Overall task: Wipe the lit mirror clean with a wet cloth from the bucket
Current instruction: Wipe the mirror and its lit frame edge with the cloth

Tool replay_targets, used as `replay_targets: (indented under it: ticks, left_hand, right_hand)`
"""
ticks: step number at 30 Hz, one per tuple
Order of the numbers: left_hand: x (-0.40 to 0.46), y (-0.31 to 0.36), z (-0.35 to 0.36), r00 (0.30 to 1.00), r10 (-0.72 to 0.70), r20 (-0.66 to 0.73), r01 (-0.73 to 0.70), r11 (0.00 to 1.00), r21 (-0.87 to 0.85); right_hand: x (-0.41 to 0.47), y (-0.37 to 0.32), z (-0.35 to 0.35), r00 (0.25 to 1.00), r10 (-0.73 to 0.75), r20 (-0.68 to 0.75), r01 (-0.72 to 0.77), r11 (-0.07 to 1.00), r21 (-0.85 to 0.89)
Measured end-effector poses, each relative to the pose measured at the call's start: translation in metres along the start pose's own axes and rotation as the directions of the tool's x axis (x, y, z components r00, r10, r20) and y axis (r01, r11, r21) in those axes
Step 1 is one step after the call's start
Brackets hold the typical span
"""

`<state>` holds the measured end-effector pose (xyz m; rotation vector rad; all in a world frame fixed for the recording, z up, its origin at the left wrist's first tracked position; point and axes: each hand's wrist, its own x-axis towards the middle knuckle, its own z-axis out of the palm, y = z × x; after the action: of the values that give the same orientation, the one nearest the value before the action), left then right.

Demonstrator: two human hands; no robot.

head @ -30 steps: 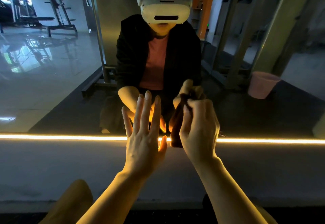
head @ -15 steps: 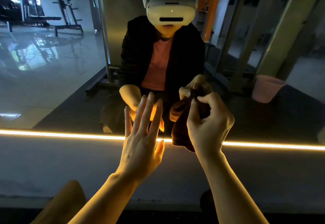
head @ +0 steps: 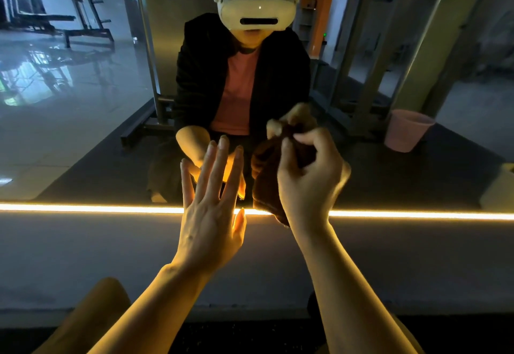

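Note:
The mirror (head: 83, 131) stands right in front of me, with a glowing orange light strip (head: 97, 209) running across its lower part. My right hand (head: 308, 184) grips a bunched dark brown cloth (head: 267, 181) and holds it against the glass just above the strip. My left hand (head: 211, 209) is raised beside it with fingers straight and spread, at the glass; contact is unclear. A pink bucket (head: 406, 131) appears only as a reflection at the right of the mirror.
The mirror reflects a person in a white headset, black jacket and pink top, plus metal racks and a shiny floor. Below the strip is the mirror's frosted grey band (head: 83, 256). My knees (head: 91, 312) show at the bottom edge.
My right hand has risen slightly with the cloth and curled more tightly round it. My left hand stays spread in the same place. The view has tilted a little.

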<state>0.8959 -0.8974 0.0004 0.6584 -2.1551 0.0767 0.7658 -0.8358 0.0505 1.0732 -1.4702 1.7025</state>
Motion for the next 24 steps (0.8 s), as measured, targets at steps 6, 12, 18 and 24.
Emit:
replay_targets:
  ticks: [6,12,18,24]
  left_hand:
    - [-0.001,0.001,0.003,1.000,-0.019,0.010,0.019,1.000,0.015]
    - [-0.002,0.000,0.003,1.000,-0.006,0.012,0.006,1.000,0.023]
    - [0.000,-0.001,0.004,1.000,-0.001,0.000,0.001,0.999,0.035]
    - [-0.002,0.002,0.008,1.000,-0.001,-0.027,0.001,1.000,0.025]
  right_hand:
    - [-0.018,0.008,-0.009,0.999,0.051,0.008,-0.051,0.998,-0.033]
    - [-0.013,0.008,-0.007,0.999,0.050,0.020,-0.049,0.998,-0.041]
    - [0.001,0.003,-0.002,1.000,0.010,0.020,-0.010,1.000,-0.025]
    - [-0.006,0.005,-0.001,0.999,-0.038,-0.005,0.038,0.998,-0.057]
